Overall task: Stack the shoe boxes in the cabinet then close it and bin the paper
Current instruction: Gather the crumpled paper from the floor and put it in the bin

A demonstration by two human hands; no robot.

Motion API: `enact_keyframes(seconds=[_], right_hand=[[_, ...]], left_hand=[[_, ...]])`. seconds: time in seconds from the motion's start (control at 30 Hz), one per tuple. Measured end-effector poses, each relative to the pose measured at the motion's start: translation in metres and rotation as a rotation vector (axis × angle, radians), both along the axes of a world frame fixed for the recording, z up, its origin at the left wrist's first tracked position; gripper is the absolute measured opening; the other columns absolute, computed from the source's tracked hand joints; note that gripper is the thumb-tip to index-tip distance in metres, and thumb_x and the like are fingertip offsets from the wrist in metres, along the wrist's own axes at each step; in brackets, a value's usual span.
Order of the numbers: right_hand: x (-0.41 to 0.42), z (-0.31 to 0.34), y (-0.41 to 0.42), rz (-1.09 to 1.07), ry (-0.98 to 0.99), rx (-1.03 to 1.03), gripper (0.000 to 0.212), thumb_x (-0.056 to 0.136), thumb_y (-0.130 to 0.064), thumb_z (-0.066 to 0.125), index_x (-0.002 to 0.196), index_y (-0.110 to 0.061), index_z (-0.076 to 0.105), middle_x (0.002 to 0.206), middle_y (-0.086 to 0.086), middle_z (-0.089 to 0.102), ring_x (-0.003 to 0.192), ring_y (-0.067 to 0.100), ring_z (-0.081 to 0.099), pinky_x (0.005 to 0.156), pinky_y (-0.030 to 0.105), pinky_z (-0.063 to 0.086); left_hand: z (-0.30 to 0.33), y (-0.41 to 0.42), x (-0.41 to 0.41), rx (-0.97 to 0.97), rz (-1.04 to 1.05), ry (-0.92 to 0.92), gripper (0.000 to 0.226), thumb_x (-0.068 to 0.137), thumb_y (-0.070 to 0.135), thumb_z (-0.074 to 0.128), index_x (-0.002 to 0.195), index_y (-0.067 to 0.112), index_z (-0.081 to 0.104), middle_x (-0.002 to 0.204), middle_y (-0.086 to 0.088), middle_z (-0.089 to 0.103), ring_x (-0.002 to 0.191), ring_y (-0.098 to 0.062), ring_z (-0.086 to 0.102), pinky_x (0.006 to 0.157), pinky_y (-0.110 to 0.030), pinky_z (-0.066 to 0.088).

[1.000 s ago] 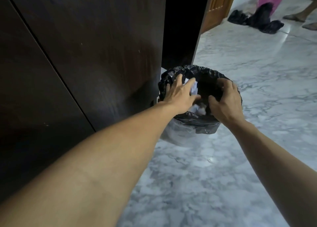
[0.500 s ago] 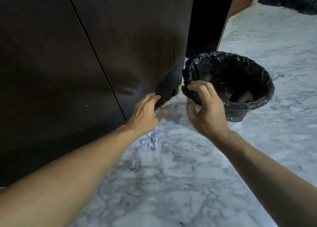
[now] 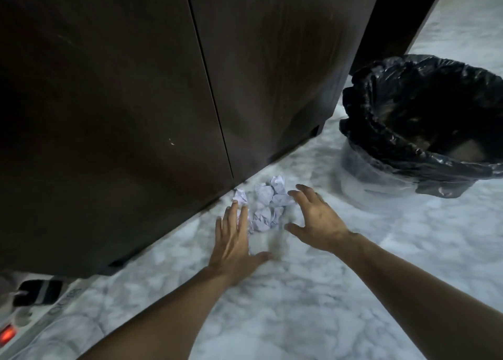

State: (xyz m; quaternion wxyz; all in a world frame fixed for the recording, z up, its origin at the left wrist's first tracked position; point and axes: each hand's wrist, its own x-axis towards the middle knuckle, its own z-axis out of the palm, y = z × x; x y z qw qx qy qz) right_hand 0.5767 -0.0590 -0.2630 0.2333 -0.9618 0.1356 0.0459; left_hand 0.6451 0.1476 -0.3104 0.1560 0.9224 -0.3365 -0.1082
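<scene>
Head view: I see the paper (image 3: pixel 265 206), a cluster of crumpled white balls, lying on the marble floor (image 3: pixel 313 291) just in front of the dark cabinet (image 3: pixel 163 87), whose doors are closed. My left hand (image 3: pixel 234 240) is released, fingers straight, its tips at the left edge of the cluster. My right hand (image 3: pixel 317 218) is spread and released too, fingertips at the right edge, grasping nothing. The bin (image 3: pixel 419 131), lined with a black bag, stands far right beside the cabinet's corner. A power strip (image 3: pixel 30 302) lies near left.
</scene>
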Motion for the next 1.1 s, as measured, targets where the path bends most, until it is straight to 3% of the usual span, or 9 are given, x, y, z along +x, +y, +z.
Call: enact_keyframes(seconds=[0.1, 0.2, 0.3, 0.47, 0.6, 0.77, 0.87, 0.97, 1.1], right_hand=[[0.01, -0.012, -0.003, 0.037, 0.108, 0.004, 0.099, 0.075, -0.051, 0.072, 0.152, -0.03, 0.012, 0.161, 0.001, -0.003, 0.148, 0.023, 0.003, 0.118, 0.042, 0.019], [0.02, -0.015, -0.009, 0.111, 0.146, -0.053, 0.099, 0.077, -0.048, 0.069, 0.152, -0.037, 0.004, 0.16, -0.001, -0.016, 0.148, 0.022, -0.011, 0.12, 0.045, 0.009], [0.033, -0.016, -0.014, 0.156, 0.102, -0.037, 0.08, 0.084, -0.035, 0.054, 0.151, -0.041, 0.01, 0.161, 0.001, -0.013, 0.148, 0.027, -0.01, 0.117, 0.051, 0.008], [0.058, -0.021, -0.014, 0.188, 0.116, -0.03, 0.063, 0.089, -0.042, 0.033, 0.15, -0.045, 0.014, 0.161, 0.0, -0.012, 0.148, 0.029, -0.01, 0.117, 0.053, 0.007], [0.068, -0.031, -0.012, 0.227, 0.146, -0.045, 0.052, 0.098, -0.051, 0.033, 0.148, -0.046, 0.02, 0.162, -0.002, -0.009, 0.148, 0.026, -0.009, 0.116, 0.05, 0.005], [0.059, -0.038, -0.011, 0.211, 0.044, -0.028, 0.047, 0.091, -0.052, 0.045, 0.134, -0.035, 0.041, 0.159, 0.002, 0.012, 0.147, 0.024, 0.005, 0.116, 0.046, 0.011], [0.049, -0.036, -0.008, 0.199, 0.033, -0.015, 0.068, 0.074, -0.067, 0.047, 0.13, -0.03, 0.039, 0.157, 0.002, 0.014, 0.147, 0.021, 0.004, 0.117, 0.044, 0.009], [0.041, -0.04, -0.002, 0.186, 0.084, -0.011, 0.096, 0.062, -0.08, 0.053, 0.142, -0.036, 0.022, 0.159, -0.001, 0.005, 0.148, 0.021, -0.004, 0.119, 0.049, 0.002], [0.04, -0.048, -0.002, 0.231, 0.085, -0.127, 0.087, 0.073, -0.076, 0.05, 0.146, -0.047, 0.013, 0.16, 0.002, 0.004, 0.148, 0.024, -0.004, 0.117, 0.052, 0.003]], left_hand=[[-0.012, -0.007, 0.005, 0.02, -0.028, -0.025, 0.126, 0.063, 0.091, 0.034, 0.152, 0.013, -0.01, 0.159, -0.008, -0.02, 0.144, -0.018, -0.024, 0.115, -0.039, -0.015], [-0.018, -0.013, 0.016, -0.009, -0.055, -0.051, 0.124, 0.063, 0.094, 0.025, 0.154, 0.013, 0.001, 0.16, -0.011, -0.015, 0.146, -0.021, -0.02, 0.119, -0.043, -0.009], [-0.022, -0.016, 0.031, -0.05, -0.071, -0.039, 0.122, 0.062, 0.094, 0.024, 0.154, 0.016, 0.008, 0.161, -0.012, -0.009, 0.147, -0.022, -0.015, 0.119, -0.044, -0.004], [-0.025, -0.017, 0.049, -0.075, -0.074, -0.027, 0.098, 0.072, 0.087, 0.029, 0.151, 0.03, 0.021, 0.161, -0.01, 0.0, 0.148, -0.025, -0.003, 0.119, -0.044, 0.001], [-0.034, -0.01, 0.053, -0.181, -0.054, -0.073, 0.06, 0.085, 0.064, 0.045, 0.125, 0.02, 0.055, 0.155, -0.013, 0.026, 0.142, -0.031, 0.022, 0.114, -0.05, 0.024], [-0.034, -0.001, 0.05, -0.259, -0.002, -0.161, 0.034, 0.09, 0.044, 0.053, 0.107, 0.016, 0.06, 0.147, -0.009, 0.041, 0.135, -0.028, 0.036, 0.107, -0.044, 0.035], [-0.027, -0.004, 0.051, -0.287, -0.008, -0.169, 0.038, 0.085, 0.037, 0.057, 0.116, 0.015, 0.057, 0.141, -0.011, 0.044, 0.13, -0.029, 0.039, 0.104, -0.047, 0.037], [-0.024, -0.009, 0.053, -0.204, -0.055, -0.127, 0.065, 0.076, 0.028, 0.06, 0.14, 0.02, 0.046, 0.155, -0.014, 0.026, 0.138, -0.031, 0.027, 0.112, -0.042, 0.025], [-0.031, -0.013, 0.06, -0.161, -0.11, -0.109, 0.055, 0.082, 0.025, 0.059, 0.136, 0.022, 0.053, 0.156, -0.013, 0.028, 0.139, -0.034, 0.028, 0.112, -0.048, 0.029]])
